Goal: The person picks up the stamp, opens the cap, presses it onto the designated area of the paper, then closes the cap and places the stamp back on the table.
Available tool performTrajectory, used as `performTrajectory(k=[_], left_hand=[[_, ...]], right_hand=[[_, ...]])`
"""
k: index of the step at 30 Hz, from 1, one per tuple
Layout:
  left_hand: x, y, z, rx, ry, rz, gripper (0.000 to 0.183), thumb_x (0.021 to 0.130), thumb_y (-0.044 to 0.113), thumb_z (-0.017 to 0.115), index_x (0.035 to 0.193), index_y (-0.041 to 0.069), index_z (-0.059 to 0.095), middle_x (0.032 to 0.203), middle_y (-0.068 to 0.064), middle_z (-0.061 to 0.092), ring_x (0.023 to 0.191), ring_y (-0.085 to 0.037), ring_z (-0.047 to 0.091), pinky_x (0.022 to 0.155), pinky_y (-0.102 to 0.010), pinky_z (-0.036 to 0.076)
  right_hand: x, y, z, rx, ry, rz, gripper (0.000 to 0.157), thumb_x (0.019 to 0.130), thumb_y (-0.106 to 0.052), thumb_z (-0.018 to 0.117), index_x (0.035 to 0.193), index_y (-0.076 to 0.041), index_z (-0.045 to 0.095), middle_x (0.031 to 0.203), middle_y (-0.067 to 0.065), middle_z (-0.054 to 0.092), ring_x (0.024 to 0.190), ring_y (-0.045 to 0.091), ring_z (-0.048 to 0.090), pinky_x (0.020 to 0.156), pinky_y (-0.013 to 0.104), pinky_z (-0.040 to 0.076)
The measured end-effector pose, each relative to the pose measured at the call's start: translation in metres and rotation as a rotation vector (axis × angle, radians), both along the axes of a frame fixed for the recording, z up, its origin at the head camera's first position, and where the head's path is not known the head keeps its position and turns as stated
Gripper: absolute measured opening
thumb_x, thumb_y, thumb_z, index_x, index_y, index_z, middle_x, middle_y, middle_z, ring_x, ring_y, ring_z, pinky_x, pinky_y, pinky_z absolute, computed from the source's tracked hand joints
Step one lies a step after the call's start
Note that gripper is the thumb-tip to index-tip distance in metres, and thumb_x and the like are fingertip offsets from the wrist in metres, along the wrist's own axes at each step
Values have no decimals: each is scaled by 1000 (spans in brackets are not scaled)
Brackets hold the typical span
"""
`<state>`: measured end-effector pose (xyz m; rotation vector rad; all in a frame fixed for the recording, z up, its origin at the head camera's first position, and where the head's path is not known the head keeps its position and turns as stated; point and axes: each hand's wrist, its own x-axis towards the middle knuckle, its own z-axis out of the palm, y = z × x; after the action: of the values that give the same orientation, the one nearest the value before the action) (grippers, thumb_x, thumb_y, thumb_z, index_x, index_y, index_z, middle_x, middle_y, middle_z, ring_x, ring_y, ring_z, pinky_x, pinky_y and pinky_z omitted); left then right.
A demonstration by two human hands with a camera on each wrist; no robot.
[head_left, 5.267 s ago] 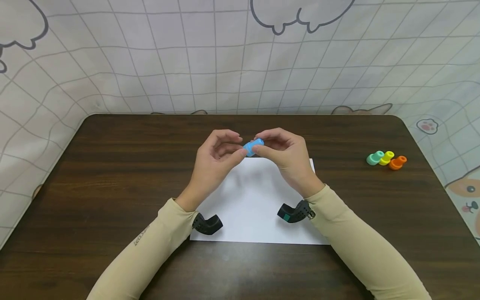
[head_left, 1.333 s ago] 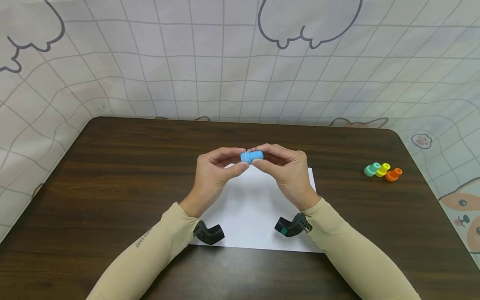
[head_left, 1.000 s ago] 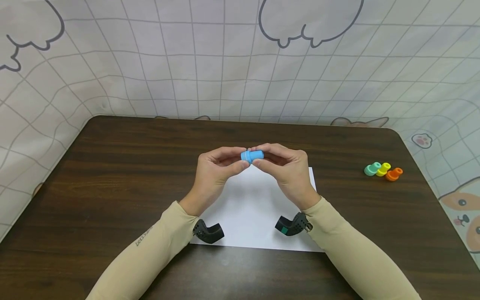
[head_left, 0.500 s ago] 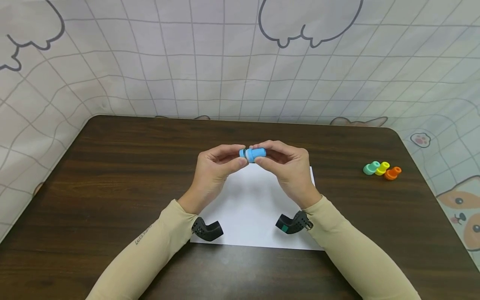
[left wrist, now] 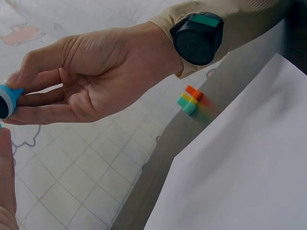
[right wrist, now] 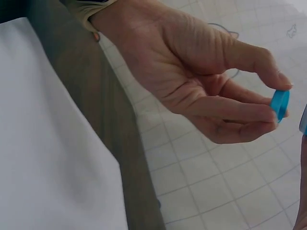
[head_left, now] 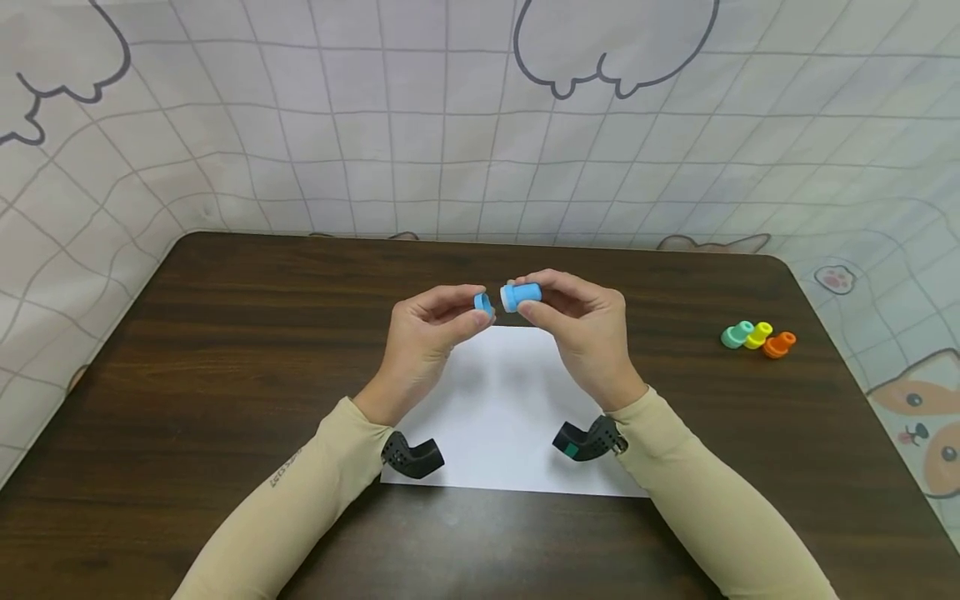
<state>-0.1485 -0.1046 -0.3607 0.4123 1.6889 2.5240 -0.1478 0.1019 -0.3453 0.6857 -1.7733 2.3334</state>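
Note:
My left hand point(head_left: 422, 352) pinches a small blue cap point(head_left: 483, 304) between thumb and fingers, its hollow side turned to the right. Just right of it, my right hand point(head_left: 591, 340) holds a blue toy stamp point(head_left: 525, 294) by its narrow handle, the wide white-rimmed end facing the cap. A narrow gap separates the two pieces. The right wrist view shows the cap point(right wrist: 280, 105) as a short ring at the left hand's fingertips. In the left wrist view, the stamp point(left wrist: 15, 92) shows a dark round face. Both pieces are above the far edge of the white paper point(head_left: 498, 417).
Three similar capped stamps stand together at the right of the brown table point(head_left: 225, 350): teal point(head_left: 737, 335), yellow point(head_left: 759, 335) and orange point(head_left: 779, 345). A white grid-patterned cloth point(head_left: 420, 125) hangs behind the table. Black cameras sit on both wrists.
The cap has come off the stamp. The right hand has moved right and slightly up with the stamp, while the left hand keeps the cap a little to the left.

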Motion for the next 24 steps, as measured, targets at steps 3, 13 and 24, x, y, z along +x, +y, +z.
performTrajectory(k=[3, 13, 24], left_hand=[[-2, -2, 2, -6, 1, 4, 28, 88, -7, 74, 108, 11, 79, 99, 4, 77, 88, -10, 76, 90, -26, 65], [-1, -15, 6, -7, 25, 33, 33, 88, -9, 73, 103, 20, 80, 96, 4, 77, 87, -10, 76, 90, -26, 65], [0, -31, 7, -9, 16, 56, 29, 87, -6, 76, 107, 15, 79, 98, 3, 77, 89, -12, 76, 91, -25, 64]], right_hand=[[-3, -1, 5, -42, 28, -8, 25, 88, 1, 78, 110, -12, 79, 106, 1, 78, 100, 16, 75, 94, 29, 64], [-8, 8, 17, -76, 36, -55, 30, 87, 12, 72, 107, -11, 79, 105, 2, 79, 98, 15, 75, 92, 27, 64], [-7, 34, 21, -90, 47, -115, 32, 87, 18, 68, 111, -2, 78, 106, 5, 79, 101, 18, 75, 94, 28, 64]])
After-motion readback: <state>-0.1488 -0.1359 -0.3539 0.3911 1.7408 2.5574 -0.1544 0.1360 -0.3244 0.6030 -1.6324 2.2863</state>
